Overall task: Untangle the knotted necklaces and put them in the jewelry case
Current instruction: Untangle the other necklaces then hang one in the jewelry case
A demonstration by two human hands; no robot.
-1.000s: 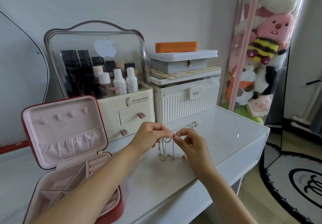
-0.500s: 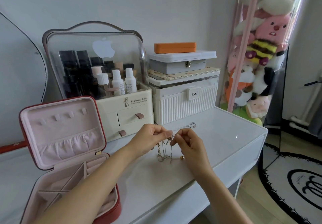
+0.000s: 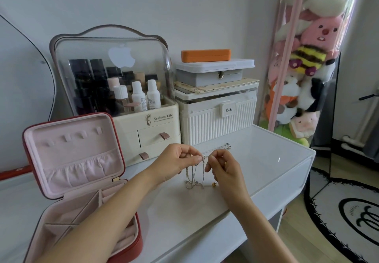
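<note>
Head view, "Serious Life" organizer [image 3: 146, 123], ("KaSi") box [image 3: 220, 119]

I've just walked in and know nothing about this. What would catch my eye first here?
Probably the two hands at the middle of the white table: the left hand and right hand pinch a tangle of necklaces whose lower loops trail onto the tabletop. Next, the open jewelry case at the left, red outside and pink inside, and the tall clear tube of plush toys at the right.

Jewelry case [image 3: 78, 160] sitting open at the surface's [image 3: 266, 166] left.
Necklaces [image 3: 194, 177] are lying right of it, cosmetics organizer [image 3: 114, 90] and storage box [image 3: 217, 123] standing behind.
</note>
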